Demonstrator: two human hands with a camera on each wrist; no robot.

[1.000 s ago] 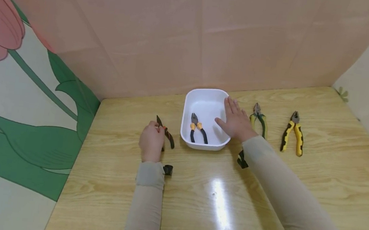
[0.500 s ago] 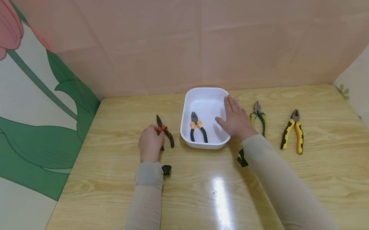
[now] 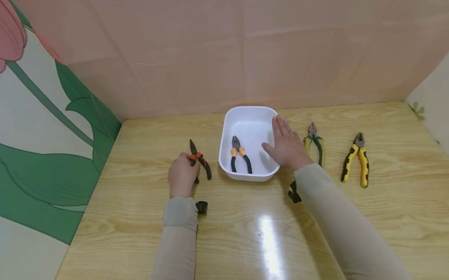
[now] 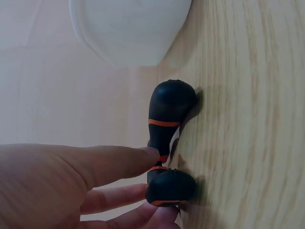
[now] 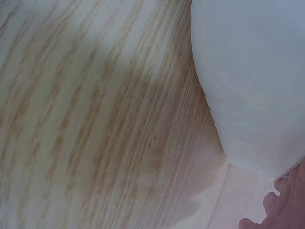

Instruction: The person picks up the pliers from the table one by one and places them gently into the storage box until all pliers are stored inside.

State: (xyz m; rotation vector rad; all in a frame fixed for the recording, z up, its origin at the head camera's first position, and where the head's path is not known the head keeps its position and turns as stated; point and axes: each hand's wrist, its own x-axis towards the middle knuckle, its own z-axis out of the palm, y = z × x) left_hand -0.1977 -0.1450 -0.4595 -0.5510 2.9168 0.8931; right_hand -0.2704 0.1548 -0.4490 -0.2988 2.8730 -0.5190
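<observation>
On the table's left side, my left hand [image 3: 182, 176] pinches needle-nose pliers [image 3: 207, 168] with black and orange handles. In the left wrist view, the thumb [image 4: 128, 162] presses one side of the pliers [image 4: 170, 102] near the pivot, with fingers on the far side. The pliers lie with jaws pointing away and handles spread, close on the tabletop. My right hand [image 3: 289, 150] rests fingers outstretched along the right rim of a white plastic bin [image 3: 245, 177]. Inside the bin's front left lie combination pliers [image 3: 248, 164] with black and orange handles. The right wrist view shows mainly the bin's outer wall [image 5: 252, 86].
Right of the bin lie green-handled pliers [image 3: 321, 152], partly behind my right wrist. Yellow-and-black pliers [image 3: 365, 168] lie farther right. The wooden table [image 3: 136, 240] meets a pink sheet wall [image 3: 184, 53] just behind the bin.
My left hand has lowered slightly toward me, its fingers settling on the needle-nose pliers so more of their orange part shows. The right hand stays on the bin's rim.
</observation>
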